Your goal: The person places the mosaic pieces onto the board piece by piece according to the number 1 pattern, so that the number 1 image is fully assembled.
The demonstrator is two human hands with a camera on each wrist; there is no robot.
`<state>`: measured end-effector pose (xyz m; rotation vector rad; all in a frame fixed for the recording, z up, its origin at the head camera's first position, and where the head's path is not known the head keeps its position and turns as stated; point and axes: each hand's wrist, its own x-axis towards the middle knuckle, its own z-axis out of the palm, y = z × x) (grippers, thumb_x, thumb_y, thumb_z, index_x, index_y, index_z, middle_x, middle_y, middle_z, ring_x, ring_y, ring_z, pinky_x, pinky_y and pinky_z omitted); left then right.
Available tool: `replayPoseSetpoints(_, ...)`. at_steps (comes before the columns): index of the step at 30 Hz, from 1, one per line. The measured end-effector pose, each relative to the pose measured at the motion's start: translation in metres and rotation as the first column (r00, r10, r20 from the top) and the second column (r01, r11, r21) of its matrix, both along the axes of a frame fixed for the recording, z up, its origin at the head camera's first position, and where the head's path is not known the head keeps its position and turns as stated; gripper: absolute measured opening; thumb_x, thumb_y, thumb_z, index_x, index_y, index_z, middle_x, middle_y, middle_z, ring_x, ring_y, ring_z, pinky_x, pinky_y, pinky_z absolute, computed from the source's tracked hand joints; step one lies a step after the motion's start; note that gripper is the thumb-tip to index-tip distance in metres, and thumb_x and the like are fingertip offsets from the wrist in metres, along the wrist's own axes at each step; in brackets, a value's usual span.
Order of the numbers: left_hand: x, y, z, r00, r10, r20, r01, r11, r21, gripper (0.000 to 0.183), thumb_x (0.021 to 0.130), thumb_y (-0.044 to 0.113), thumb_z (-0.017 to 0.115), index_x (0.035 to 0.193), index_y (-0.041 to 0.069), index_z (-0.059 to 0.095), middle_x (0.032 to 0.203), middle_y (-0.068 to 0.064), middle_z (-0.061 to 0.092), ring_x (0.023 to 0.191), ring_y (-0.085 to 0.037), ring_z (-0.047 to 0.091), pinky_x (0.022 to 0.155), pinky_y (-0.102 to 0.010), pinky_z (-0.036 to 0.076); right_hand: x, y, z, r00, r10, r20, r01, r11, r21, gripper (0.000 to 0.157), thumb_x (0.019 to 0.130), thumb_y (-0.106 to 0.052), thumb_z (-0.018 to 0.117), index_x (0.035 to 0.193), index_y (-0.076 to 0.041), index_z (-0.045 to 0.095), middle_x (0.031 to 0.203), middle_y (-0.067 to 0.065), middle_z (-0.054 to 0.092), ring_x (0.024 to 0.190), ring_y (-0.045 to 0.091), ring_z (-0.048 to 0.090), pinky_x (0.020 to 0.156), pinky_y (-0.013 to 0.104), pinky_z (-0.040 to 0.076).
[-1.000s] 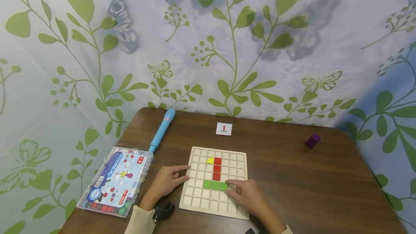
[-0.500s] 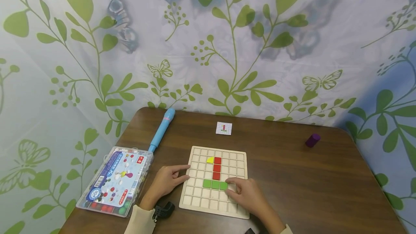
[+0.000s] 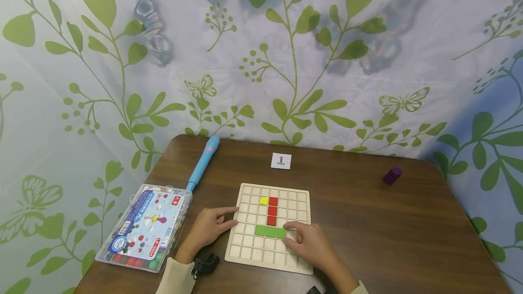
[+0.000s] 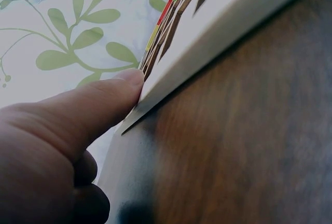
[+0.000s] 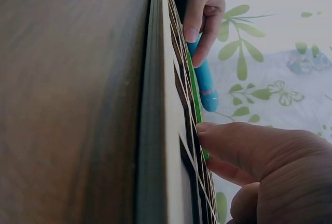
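Note:
A square wooden grid board [image 3: 268, 257] lies on the table in the head view. Set in its cells are a yellow quarter-round-looking tile [image 3: 264, 200], a column of red tiles [image 3: 272, 211] and a row of green tiles [image 3: 270, 231]. My left hand [image 3: 209, 226] touches the board's left edge with thumb and index fingertips; the left wrist view shows one fingertip [image 4: 132, 78] against the rim. My right hand [image 3: 312, 244] rests its fingertips on the board beside the rightmost green tile, thumb and index slightly apart. Whether they touch that tile is unclear.
Behind the board lies a small pattern card [image 3: 281, 161]. A purple cylinder [image 3: 392, 176] stands at the right. On the left are a blue microphone-shaped object [image 3: 203, 163] and a clear plastic case [image 3: 145, 226] of coloured balls. A leaf-patterned cloth [image 3: 261, 58] hangs behind the table.

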<state>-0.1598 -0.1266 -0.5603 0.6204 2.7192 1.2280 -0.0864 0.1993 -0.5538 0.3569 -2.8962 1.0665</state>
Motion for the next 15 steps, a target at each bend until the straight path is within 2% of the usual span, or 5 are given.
replayPoseSetpoints(15,0.0001,-0.0007,-0.0006,1.0,-0.007,-0.01,0.007,1.0,0.004,0.036,0.09,0.033,0.08,0.124,0.022,0.076,0.05,0.015,0.032,0.048,0.0,0.022,0.05,-0.02,0.024,0.0031,-0.0004,-0.0007,0.998,-0.017,-0.056,0.015,0.999,-0.034,0.02,0.082,-0.028,0.087,0.1,-0.023,0.079,0.053,-0.022,0.032,0.049,-0.005,0.027,0.047,0.02,0.025)
